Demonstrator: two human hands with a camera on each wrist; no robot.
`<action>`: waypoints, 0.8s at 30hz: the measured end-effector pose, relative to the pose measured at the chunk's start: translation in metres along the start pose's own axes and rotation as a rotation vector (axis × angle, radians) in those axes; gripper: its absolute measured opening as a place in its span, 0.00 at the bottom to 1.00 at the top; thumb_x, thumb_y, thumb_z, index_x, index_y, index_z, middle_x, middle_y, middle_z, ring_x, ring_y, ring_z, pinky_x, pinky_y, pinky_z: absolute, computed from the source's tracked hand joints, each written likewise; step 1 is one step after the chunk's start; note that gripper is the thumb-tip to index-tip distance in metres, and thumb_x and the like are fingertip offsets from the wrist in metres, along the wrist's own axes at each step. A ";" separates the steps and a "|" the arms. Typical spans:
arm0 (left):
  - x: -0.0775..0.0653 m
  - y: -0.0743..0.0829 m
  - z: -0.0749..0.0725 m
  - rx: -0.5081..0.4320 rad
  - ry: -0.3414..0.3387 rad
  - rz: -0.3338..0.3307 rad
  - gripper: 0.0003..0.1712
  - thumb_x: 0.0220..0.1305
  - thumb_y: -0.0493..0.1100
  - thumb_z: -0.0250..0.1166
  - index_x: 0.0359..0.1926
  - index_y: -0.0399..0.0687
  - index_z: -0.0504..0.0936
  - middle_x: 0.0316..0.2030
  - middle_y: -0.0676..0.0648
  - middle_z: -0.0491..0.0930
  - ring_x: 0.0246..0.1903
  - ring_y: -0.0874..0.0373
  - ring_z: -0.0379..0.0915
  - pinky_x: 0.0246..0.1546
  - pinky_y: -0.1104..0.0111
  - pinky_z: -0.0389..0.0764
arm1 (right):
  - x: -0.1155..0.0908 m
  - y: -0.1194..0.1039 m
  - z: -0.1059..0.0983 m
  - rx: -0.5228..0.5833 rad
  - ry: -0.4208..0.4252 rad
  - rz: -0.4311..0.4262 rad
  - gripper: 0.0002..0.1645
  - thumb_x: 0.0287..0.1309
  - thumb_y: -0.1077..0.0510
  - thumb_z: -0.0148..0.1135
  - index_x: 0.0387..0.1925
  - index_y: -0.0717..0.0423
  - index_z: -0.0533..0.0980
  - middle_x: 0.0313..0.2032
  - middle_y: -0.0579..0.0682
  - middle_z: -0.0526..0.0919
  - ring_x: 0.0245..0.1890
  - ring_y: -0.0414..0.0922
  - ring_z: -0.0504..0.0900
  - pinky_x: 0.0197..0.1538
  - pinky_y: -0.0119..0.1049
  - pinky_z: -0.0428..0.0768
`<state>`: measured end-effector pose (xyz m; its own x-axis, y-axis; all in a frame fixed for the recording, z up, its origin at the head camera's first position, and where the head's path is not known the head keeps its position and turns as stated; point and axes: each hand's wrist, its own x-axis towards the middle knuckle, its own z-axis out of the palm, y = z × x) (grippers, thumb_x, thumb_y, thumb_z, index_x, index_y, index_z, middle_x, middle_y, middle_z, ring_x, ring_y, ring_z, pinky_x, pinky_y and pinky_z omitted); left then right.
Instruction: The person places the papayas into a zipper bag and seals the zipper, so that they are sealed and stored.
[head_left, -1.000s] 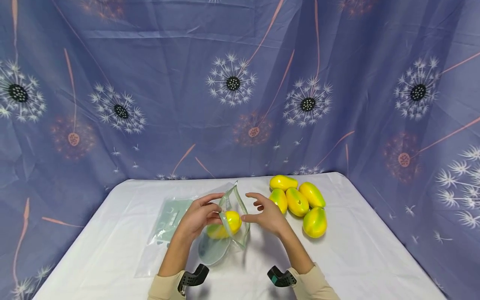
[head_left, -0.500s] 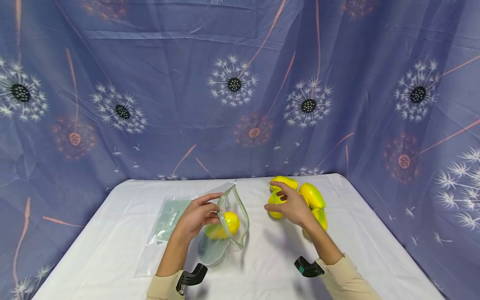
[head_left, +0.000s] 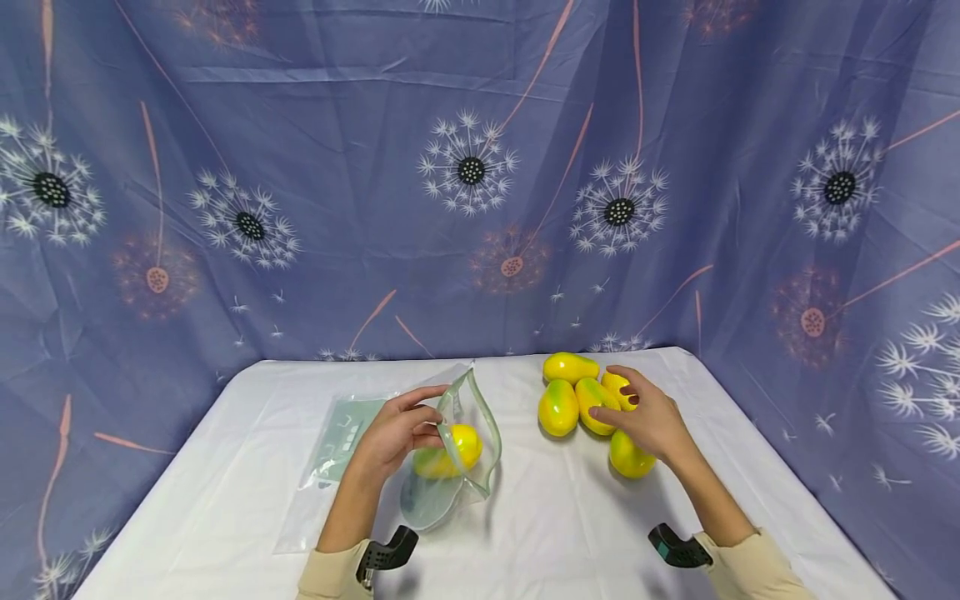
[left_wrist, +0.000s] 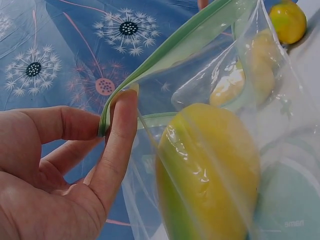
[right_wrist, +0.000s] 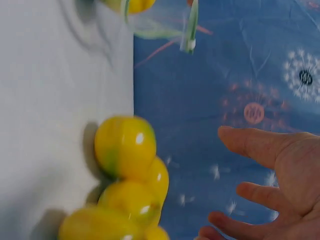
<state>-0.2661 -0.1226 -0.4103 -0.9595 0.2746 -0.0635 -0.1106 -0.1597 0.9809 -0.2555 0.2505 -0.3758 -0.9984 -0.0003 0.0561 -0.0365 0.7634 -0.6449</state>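
My left hand [head_left: 397, 433] pinches the pale green rim of a clear zip bag [head_left: 487, 433], whose mouth gapes to the right. Inside the bag lies one glossy yellow-green fruit, papaya-like in shape [left_wrist: 207, 175]. My right hand [head_left: 651, 421] hovers at the fruit group on the right of the table, its fingers spread and thumb apart, holding nothing. Several more such fruits lie there; the nearest fruit [head_left: 630, 457] sits below the hand, and the rear right fruit [head_left: 617, 387] is partly hidden behind the fingers. The right wrist view shows the right hand [right_wrist: 280, 185] apart from the fruits.
A flat clear bag with a green panel [head_left: 348, 437] lies on the white-covered table [head_left: 525, 517], left of the left hand. A blue dandelion-print curtain [head_left: 360, 183] hangs behind the table and at its sides.
My right hand has moved from the bag's mouth rightward, past the left fruit, to the right side of the group. The left hand keeps its hold on the bag rim.
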 end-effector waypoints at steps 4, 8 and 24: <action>0.000 0.000 0.000 -0.007 0.009 0.000 0.31 0.65 0.29 0.58 0.70 0.35 0.70 0.30 0.46 0.82 0.23 0.59 0.83 0.33 0.66 0.88 | -0.005 0.019 -0.006 -0.008 0.016 0.037 0.54 0.57 0.32 0.68 0.77 0.49 0.59 0.67 0.68 0.70 0.65 0.65 0.71 0.54 0.62 0.79; 0.001 0.000 0.000 -0.008 -0.001 0.002 0.31 0.65 0.29 0.58 0.70 0.34 0.70 0.33 0.45 0.84 0.24 0.58 0.84 0.34 0.66 0.88 | -0.010 0.038 -0.009 -0.029 0.020 0.070 0.57 0.57 0.28 0.65 0.77 0.51 0.57 0.66 0.71 0.71 0.63 0.66 0.73 0.49 0.58 0.81; -0.001 0.000 -0.001 0.000 0.000 0.006 0.31 0.66 0.29 0.57 0.70 0.34 0.69 0.32 0.48 0.84 0.23 0.59 0.84 0.33 0.67 0.88 | -0.017 0.072 -0.001 0.031 -0.125 0.177 0.63 0.59 0.27 0.63 0.79 0.56 0.45 0.66 0.79 0.66 0.63 0.72 0.70 0.53 0.61 0.79</action>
<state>-0.2657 -0.1234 -0.4099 -0.9601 0.2736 -0.0581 -0.1054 -0.1615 0.9812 -0.2415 0.3056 -0.4223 -0.9868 0.0507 -0.1539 0.1408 0.7382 -0.6597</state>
